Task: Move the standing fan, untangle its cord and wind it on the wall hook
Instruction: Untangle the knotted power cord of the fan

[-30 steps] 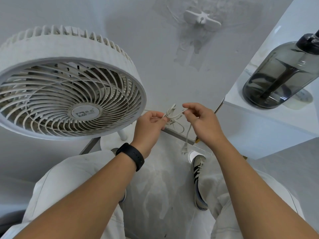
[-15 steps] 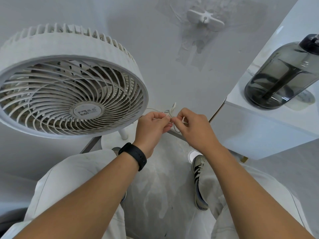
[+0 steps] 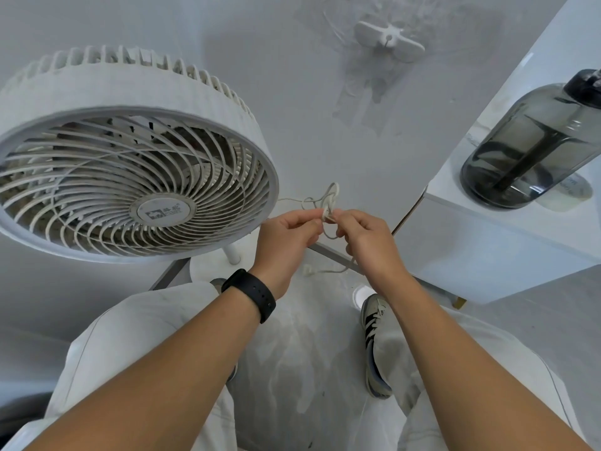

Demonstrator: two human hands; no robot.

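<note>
The white standing fan [image 3: 123, 177] fills the left of the view, its round grille tilted toward me. Its thin white cord [image 3: 330, 198] runs from behind the fan head to a tangled knot of loops between my hands. My left hand [image 3: 286, 242], with a black watch on the wrist, pinches the knot from the left. My right hand [image 3: 367, 242] pinches it from the right, fingertips nearly touching the left ones. The plug end [image 3: 307, 271] hangs below my hands. The white wall hook [image 3: 388, 40] sits high on the wall ahead.
A white cabinet [image 3: 494, 249] stands at the right with a dark translucent water jug [image 3: 533, 151] on top. The fan's pole and round base [image 3: 208, 265] are just in front of my legs. My shoe [image 3: 374, 340] stands on the dusty grey floor.
My hands came together on the knot, then stayed close while working it. A loop now stands up above my fingers and the plug end hangs further left under my hands.
</note>
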